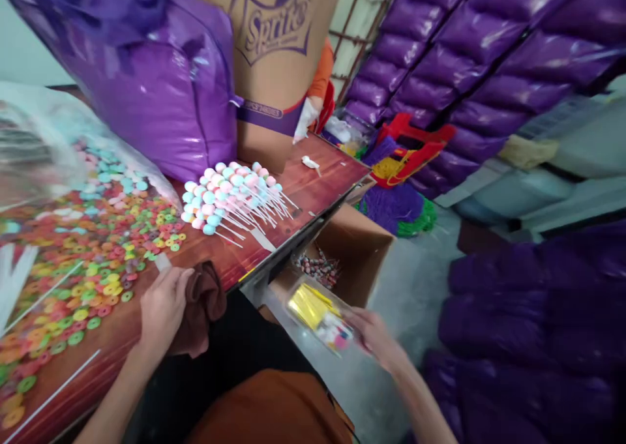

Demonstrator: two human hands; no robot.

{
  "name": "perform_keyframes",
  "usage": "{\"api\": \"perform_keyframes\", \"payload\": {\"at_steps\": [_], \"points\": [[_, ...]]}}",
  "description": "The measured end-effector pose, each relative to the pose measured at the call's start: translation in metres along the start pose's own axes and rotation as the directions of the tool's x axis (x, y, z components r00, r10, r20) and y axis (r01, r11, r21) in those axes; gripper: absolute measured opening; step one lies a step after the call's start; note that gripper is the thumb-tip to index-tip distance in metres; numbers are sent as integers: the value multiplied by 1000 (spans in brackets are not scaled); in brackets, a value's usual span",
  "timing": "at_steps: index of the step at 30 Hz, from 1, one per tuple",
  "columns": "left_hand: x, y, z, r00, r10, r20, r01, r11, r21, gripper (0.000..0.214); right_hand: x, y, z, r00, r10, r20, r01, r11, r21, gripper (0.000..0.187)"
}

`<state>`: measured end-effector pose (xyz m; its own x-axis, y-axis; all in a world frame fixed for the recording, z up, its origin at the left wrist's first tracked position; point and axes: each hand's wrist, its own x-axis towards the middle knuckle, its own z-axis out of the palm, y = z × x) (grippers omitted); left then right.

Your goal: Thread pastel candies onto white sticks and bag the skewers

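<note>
At the table's front edge my left hand (161, 304) is closed on a brown cloth (203, 300), which droops over the edge. A small pale strip (163, 261) shows by its fingertips; whether it is held, I cannot tell. Off to the right, my right hand (379, 340) grips the end of a clear plastic container (320, 317), slightly blurred. Inside it lie shiny gold strips (309, 304) and some white and pink items. Below the container is an open cardboard box (364, 248) with many small wrapped pieces (317, 268) in it.
Pastel ball-topped sticks (232, 193) lie piled on the wood-patterned table (313, 183). Colourful rings (92, 281) spread across its left side. Behind stand a purple bag (161, 85) and a Sprite carton (278, 59). A red stool (413, 147) and stacked purple packs (454, 59) are rightward.
</note>
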<state>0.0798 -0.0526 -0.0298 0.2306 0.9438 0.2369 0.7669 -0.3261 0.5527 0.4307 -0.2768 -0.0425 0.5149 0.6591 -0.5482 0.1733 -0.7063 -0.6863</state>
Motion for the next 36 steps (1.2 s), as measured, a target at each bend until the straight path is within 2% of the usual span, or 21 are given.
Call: {"api": "perform_keyframes", "payload": {"at_steps": [2,3,5,8,10,12,14,16,19,21,24,26,29,31,33,35,36], "points": [[-4,-5,-9,999,-14,-33,13,999,-35,34,-16,-19,-22,994,-15,108,15,1000,-3,45],[-7,-8,-14,998,-25,-55,23,999,-47,35,-21,-32,-27,991,-19,132,23,999,-24,47],[-18,-16,-27,994,-57,-94,52,997,-51,37,-26,-61,-21,981,-81,177,90,995,-44,49],[-42,-29,-39,990,-75,-117,73,997,-20,41,-26,-109,15,949,-197,244,203,979,1,46],[-56,-33,-41,994,-49,-99,52,998,31,43,-19,-135,48,919,-283,274,280,959,51,40],[-65,-31,-38,999,-25,-47,29,995,91,39,-6,-155,80,901,-354,252,351,935,56,34],[-68,-27,-35,998,-54,-15,55,988,146,27,11,-169,108,888,-394,239,402,915,14,32],[-67,-24,-37,993,-111,-26,114,971,209,21,26,-182,130,882,-412,230,440,894,-88,31],[-65,-29,-53,973,-176,-148,214,931,295,27,40,-199,155,858,-459,230,503,842,-196,30],[-65,-36,-69,941,-222,-256,297,904,308,32,42,-209,169,843,-487,230,533,814,-229,28],[-64,-45,-90,881,-310,-357,426,848,316,38,34,-219,185,818,-521,243,574,763,-297,24],[-62,-48,-97,864,-302,-403,441,841,315,35,24,-222,190,815,-530,235,579,719,-385,22],[-57,-45,-95,860,-208,-466,355,900,254,30,6,-225,186,827,-548,129,492,592,-638,32],[-51,-38,-90,875,-128,-468,251,945,212,26,-7,-227,179,803,-585,109,456,487,-745,33],[-42,-29,-84,920,-13,-392,95,977,190,20,-18,-230,174,740,-627,243,555,366,-746,28],[-28,-20,-79,968,128,-215,-92,981,168,17,-25,-233,176,659,-632,408,664,233,-710,29],[-19,-16,-76,976,190,-106,-172,973,153,18,-27,-234,179,637,-615,466,689,182,-701,32]]}}
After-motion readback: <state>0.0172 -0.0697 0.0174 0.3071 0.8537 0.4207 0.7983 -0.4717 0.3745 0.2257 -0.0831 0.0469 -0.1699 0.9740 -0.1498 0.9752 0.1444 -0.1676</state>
